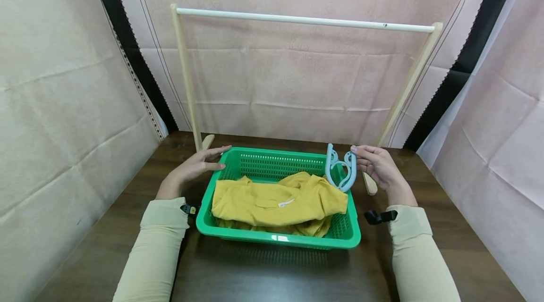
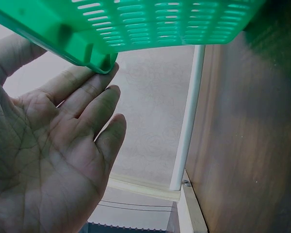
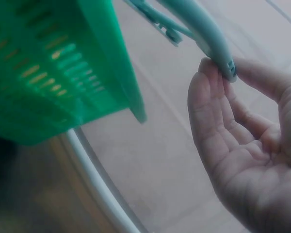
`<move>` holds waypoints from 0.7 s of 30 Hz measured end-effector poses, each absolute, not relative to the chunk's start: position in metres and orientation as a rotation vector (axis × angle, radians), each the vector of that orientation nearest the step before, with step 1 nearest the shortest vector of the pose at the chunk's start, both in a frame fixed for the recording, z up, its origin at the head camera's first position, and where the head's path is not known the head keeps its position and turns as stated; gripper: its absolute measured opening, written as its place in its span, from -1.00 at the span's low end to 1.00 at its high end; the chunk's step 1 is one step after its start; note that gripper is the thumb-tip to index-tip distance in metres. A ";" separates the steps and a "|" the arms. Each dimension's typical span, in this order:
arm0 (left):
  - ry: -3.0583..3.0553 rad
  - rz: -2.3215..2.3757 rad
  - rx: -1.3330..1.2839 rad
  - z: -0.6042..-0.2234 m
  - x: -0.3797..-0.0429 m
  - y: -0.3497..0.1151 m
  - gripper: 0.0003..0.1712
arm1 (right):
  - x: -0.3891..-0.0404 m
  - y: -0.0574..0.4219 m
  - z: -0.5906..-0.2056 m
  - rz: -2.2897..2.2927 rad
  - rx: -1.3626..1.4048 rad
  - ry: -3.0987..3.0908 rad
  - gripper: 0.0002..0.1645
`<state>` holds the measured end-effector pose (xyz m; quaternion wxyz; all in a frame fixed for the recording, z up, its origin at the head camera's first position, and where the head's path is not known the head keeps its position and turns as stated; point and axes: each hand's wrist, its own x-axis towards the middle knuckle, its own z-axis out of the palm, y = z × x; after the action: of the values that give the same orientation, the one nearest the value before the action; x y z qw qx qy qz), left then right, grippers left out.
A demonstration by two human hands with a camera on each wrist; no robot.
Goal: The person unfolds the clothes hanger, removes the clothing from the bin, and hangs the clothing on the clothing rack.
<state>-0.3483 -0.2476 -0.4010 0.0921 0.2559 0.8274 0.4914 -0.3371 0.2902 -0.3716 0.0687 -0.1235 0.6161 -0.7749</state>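
A green plastic basket [image 1: 238, 234] stands on the table with a folded yellow shirt [image 1: 255, 205] in it. My left hand [image 1: 193, 170] is at the basket's far left corner, fingers nearly straight against the rim. From below, the left wrist view shows that hand's [image 2: 53, 131] fingertips right at the basket's edge [image 2: 150, 41]. Over the right side of the basket, my right hand [image 1: 378, 167] holds a light-blue folding clothes hanger [image 1: 329, 163], folded up. Thumb and fingertips of the right hand [image 3: 247, 145] pinch one end of the hanger [image 3: 213, 41].
Behind the basket stands a garment rack with a white crossbar [image 1: 297, 20] and cream posts [image 1: 187, 80]. Its feet [image 1: 370, 184] rest on the dark wooden table [image 1: 272, 273]. Pale cloth [image 1: 55, 104] hangs at the back and both sides.
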 end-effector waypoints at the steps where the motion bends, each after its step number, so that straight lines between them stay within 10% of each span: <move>1: 2.455 1.461 0.759 -0.402 -0.348 -0.247 -0.21 | -0.337 0.289 -0.372 -2.329 -0.375 1.850 -0.81; 21: 2.453 1.470 0.781 -0.400 -0.347 -0.247 -0.23 | -0.336 0.262 -0.356 -2.287 -0.433 1.878 -0.82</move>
<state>-0.3469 -0.2468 -0.3999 0.0886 0.2626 0.8242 0.4939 -0.3357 0.2615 -0.3563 0.0754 -0.1444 0.6260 -0.7626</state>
